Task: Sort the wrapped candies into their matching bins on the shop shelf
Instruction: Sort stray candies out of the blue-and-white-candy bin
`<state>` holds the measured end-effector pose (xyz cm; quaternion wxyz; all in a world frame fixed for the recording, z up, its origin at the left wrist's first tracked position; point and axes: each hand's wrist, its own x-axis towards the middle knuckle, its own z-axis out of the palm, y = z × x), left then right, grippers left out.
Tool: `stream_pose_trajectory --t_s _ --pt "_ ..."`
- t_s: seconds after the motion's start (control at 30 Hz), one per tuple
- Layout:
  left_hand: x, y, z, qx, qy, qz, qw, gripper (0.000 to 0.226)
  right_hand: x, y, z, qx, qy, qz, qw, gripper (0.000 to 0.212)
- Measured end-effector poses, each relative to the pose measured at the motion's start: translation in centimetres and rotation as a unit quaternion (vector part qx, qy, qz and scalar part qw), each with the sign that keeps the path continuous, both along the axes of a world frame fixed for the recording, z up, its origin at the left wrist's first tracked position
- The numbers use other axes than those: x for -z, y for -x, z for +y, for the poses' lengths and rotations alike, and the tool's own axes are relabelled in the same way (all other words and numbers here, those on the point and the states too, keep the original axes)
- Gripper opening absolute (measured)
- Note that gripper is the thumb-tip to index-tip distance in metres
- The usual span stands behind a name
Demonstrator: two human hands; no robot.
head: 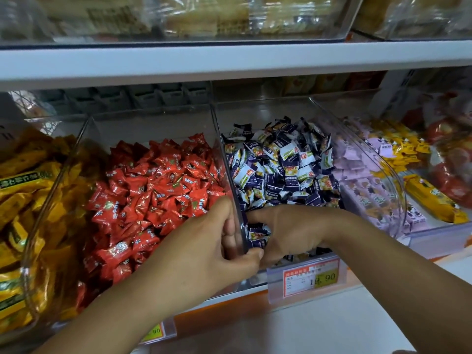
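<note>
Clear plastic bins stand side by side on the shelf. One holds red wrapped candies [158, 190], and the one to its right holds navy and white wrapped candies [281, 162]. My left hand [217, 249] grips the front end of the clear wall [224, 154] between these two bins, fingers on the red side and thumb on the navy side. My right hand [291, 233] reaches into the front of the navy bin, its fingers curled round a few navy and white candies [258, 237]. Its fingertips are partly hidden among the wrappers.
A bin of yellow wrapped candies [23, 190] sits at the far left, and a bin of pink wrapped candies [357, 175] at the right, with yellow bars [431, 198] beyond. A price tag [310, 277] hangs on the shelf edge. The upper shelf [229, 60] overhangs close above.
</note>
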<state>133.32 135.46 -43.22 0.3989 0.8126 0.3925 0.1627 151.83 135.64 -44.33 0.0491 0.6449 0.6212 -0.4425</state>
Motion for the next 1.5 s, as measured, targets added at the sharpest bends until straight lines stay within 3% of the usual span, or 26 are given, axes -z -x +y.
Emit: stream_pose_trajectory --t_s 0.17,0.37,0.47,0.57,0.63,0.77,0.93,1.1,1.2,1.27,1.33,1.5 --pt "-0.1 0.1 0.1 0.002 0.006 -0.003 1.0 0.039 -0.5 -0.5 -0.1 0.078 -0.055 0.036 0.995 0.083" --pt "-0.1 0.2 0.1 0.002 0.01 0.002 1.0 0.039 -2.4 -1.5 -0.3 0.204 -0.149 0.122 0.96 0.078" --pt "-0.1 0.1 0.0 0.004 0.011 0.001 1.0 0.039 -3.4 -2.4 0.1 0.27 -0.202 0.171 0.926 0.074" --pt "-0.2 0.2 0.1 0.008 0.008 0.002 1.0 0.04 -4.6 -3.7 0.7 0.332 -0.267 0.194 0.883 0.056" --pt "-0.2 0.2 0.1 0.008 0.007 0.006 1.0 0.04 -4.9 -4.2 1.0 0.347 -0.289 0.183 0.873 0.046" --pt "-0.2 0.1 0.1 0.008 0.009 0.002 1.0 0.041 -4.8 -4.5 0.7 0.32 -0.309 0.139 0.885 0.046" --pt "-0.1 0.3 0.2 0.007 0.029 -0.005 1.0 0.042 -7.4 -5.7 -1.8 0.188 -0.24 0.098 0.947 0.07" --pt "-0.4 0.1 0.1 0.007 0.013 0.0 1.0 0.041 -8.8 -6.8 -3.4 0.127 -0.154 -0.091 0.976 0.042" --pt "-0.2 0.1 0.1 0.003 0.018 -0.002 1.0 0.04 -6.2 -5.8 -3.1 0.085 -0.079 -0.209 0.971 0.082" --pt "-0.1 0.1 0.1 0.001 0.018 -0.003 1.0 0.039 -4.0 -5.1 -2.9 0.085 -0.035 -0.193 0.977 0.113" --pt "-0.2 0.0 0.0 -0.001 0.02 -0.005 1.0 0.039 -2.6 -4.7 -2.8 0.101 -0.024 -0.152 0.983 0.126" --pt "-0.4 0.0 0.0 0.003 0.007 0.014 1.0 0.038 -1.9 -4.6 -3.0 0.167 -0.073 -0.06 0.981 0.116"
